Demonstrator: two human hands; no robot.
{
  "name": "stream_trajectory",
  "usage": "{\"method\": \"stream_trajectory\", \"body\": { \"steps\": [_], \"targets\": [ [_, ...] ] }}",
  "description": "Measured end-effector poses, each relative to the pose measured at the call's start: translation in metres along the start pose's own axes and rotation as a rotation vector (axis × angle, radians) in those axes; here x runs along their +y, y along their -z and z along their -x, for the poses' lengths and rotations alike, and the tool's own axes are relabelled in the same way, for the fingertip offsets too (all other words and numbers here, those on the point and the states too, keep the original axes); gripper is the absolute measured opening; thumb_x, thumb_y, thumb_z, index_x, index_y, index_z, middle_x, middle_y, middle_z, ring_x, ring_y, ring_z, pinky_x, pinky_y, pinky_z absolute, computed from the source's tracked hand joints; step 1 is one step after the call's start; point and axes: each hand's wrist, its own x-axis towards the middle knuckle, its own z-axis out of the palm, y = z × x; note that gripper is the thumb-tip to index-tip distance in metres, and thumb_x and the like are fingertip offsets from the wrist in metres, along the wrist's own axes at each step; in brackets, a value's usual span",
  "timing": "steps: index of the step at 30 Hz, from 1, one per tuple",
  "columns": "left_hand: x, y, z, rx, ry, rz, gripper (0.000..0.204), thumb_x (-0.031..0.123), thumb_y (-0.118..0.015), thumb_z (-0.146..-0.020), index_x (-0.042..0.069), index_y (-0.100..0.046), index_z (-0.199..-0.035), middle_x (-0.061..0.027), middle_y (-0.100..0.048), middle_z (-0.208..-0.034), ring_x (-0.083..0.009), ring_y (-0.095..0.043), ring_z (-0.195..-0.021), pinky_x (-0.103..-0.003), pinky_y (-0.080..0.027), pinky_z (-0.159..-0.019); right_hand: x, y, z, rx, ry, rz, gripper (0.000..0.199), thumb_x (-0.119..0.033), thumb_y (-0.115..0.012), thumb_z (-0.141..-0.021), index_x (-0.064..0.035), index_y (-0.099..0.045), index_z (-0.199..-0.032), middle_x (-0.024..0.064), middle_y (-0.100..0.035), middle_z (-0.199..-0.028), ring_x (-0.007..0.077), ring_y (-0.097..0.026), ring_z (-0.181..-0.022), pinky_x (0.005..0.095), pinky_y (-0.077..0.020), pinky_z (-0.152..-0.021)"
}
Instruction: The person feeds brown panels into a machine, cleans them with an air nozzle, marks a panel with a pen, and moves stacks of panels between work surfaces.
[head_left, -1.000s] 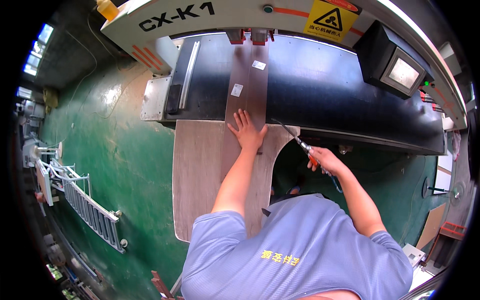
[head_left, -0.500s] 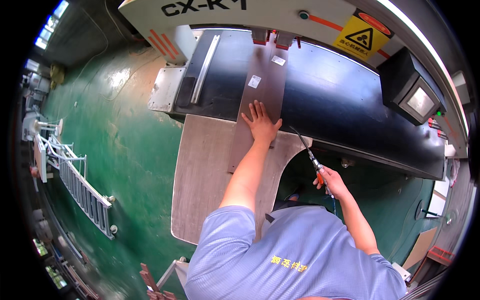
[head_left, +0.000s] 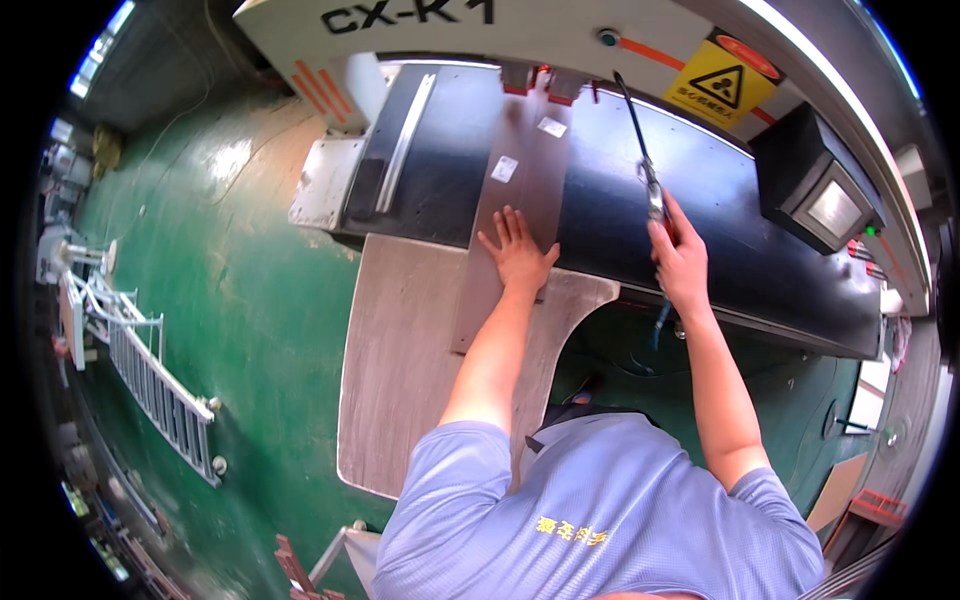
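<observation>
My left hand [head_left: 520, 258] lies flat with fingers spread on a long brown board [head_left: 522, 205]. Two white labels are stuck to the board, and its far end reaches beneath the machine's red-edged clamps [head_left: 540, 85]. In my right hand [head_left: 680, 255] is an air blow gun [head_left: 652, 185], fingers wrapped round its handle. Its thin, dark nozzle points up and away, over the black machine bed [head_left: 725, 240] towards the machine's beam. A blue hose [head_left: 661, 325] hangs below that hand.
A light wooden worktop [head_left: 410, 350] with a curved cutout adjoins the bed's near edge. The white beam [head_left: 450, 35] spans the far side, with a boxed screen [head_left: 825, 205] at right. On the green floor at left stands a slatted metal roller stand [head_left: 160, 385].
My right hand has lifted the air blow gun forward from beside the worktop to above the black bed. My left hand stays flat on the board.
</observation>
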Motion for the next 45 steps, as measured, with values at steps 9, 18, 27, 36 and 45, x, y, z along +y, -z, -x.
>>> {"method": "stream_trajectory", "body": {
  "steps": [9, 18, 27, 36, 45],
  "targets": [
    [0.006, 0.004, -0.002, -0.003, 0.007, 0.003, 0.110, 0.068, -0.060, -0.093, 0.000, -0.019, -0.169, -0.0167, -0.011, -0.179, -0.0340, -0.003, -0.167, -0.071, 0.004, -0.127, -0.034, -0.021, -0.045, 0.078, 0.134, -0.020, 0.057, -0.020, -0.074, -0.102, -0.0014, -0.057, -0.153, 0.0050, -0.074, -0.115, 0.0088, -0.061, -0.101, 0.0255, -0.0501, -0.096],
    [0.008, 0.003, 0.002, 0.018, 0.008, -0.022, 0.108, 0.069, -0.057, -0.094, 0.001, -0.021, -0.169, -0.0154, -0.013, -0.179, -0.0329, -0.006, -0.166, -0.071, 0.002, -0.127, -0.031, -0.019, -0.047, 0.047, 0.084, -0.118, 0.057, -0.022, -0.074, -0.102, -0.0012, -0.057, -0.152, 0.0040, -0.073, -0.111, 0.0087, -0.059, -0.096, 0.0248, -0.0497, -0.091],
    [0.006, 0.000, 0.002, 0.038, 0.007, -0.028, 0.108, 0.069, -0.057, -0.094, 0.001, -0.022, -0.169, -0.0159, -0.015, -0.179, -0.0332, -0.007, -0.166, -0.072, 0.001, -0.127, 0.035, 0.003, 0.029, -0.261, -0.221, -0.006, 0.055, -0.026, -0.068, -0.104, -0.0133, -0.056, -0.156, -0.0040, -0.057, -0.080, 0.0046, -0.052, -0.065, 0.0239, -0.0441, -0.051],
    [0.005, 0.000, 0.002, 0.033, 0.012, -0.017, 0.110, 0.068, -0.060, -0.093, 0.000, -0.020, -0.169, -0.0168, -0.013, -0.179, -0.0336, -0.006, -0.166, -0.072, 0.001, -0.127, 0.112, 0.040, 0.088, -0.048, -0.424, -0.080, 0.047, -0.029, -0.061, -0.110, -0.0142, -0.058, -0.154, -0.0011, -0.061, -0.073, 0.0055, -0.053, -0.053, 0.0238, -0.0428, -0.046],
    [0.013, 0.003, 0.004, 0.006, 0.015, -0.067, 0.109, 0.070, -0.057, -0.095, 0.002, -0.018, -0.170, -0.0149, -0.012, -0.180, -0.0320, -0.005, -0.167, -0.070, 0.002, -0.127, 0.122, 0.112, 0.127, 0.106, -0.467, -0.108, 0.048, -0.029, -0.061, -0.110, -0.0165, -0.057, -0.156, -0.0020, -0.061, -0.073, 0.0046, -0.051, -0.051, 0.0228, -0.0415, -0.045]
  ]
}}
